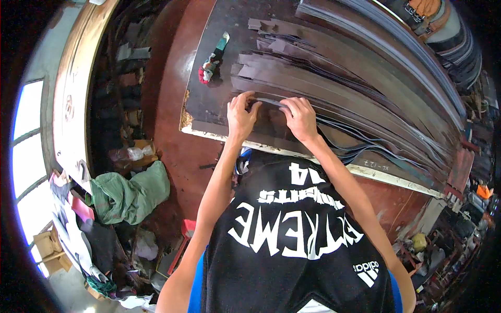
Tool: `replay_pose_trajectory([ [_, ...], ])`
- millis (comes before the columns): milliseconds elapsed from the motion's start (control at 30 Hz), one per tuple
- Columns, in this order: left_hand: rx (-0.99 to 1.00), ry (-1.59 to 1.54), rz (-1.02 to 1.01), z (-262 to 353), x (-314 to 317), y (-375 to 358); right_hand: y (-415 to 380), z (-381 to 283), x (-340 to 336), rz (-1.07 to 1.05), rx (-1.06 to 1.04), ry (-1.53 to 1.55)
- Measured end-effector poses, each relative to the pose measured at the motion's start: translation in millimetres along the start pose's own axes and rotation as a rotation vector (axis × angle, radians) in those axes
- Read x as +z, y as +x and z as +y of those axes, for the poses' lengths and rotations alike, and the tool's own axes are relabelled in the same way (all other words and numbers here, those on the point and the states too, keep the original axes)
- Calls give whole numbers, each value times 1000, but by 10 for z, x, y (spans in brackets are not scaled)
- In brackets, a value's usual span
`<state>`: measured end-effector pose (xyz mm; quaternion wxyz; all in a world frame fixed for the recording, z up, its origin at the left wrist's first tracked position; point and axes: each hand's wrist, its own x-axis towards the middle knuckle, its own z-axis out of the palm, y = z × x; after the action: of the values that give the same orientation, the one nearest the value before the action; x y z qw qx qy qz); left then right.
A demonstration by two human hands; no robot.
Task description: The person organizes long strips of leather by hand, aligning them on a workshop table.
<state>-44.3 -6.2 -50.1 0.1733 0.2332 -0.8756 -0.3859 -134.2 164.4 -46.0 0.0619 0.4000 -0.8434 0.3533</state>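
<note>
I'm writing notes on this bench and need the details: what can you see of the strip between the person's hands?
The strip is narrow and grey, perhaps leather or a similar flexible sheet. Its exposed middle bows slightly between the fingertips of the left hand and right hand, above the dark tabletop near its front edge. Long brown strips lie just beyond. The fingers hide its ends, so its full length and any run past the right hand can't be told.

Dark table (216, 99) under brown strips (334, 86)
</note>
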Motion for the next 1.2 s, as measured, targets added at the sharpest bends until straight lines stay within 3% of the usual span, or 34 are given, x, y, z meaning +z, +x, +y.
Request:
replay_pose_trajectory([
  [1200, 92, -118, -59, -110, -105, 77, 5, -153, -3, -48, 125, -20],
])
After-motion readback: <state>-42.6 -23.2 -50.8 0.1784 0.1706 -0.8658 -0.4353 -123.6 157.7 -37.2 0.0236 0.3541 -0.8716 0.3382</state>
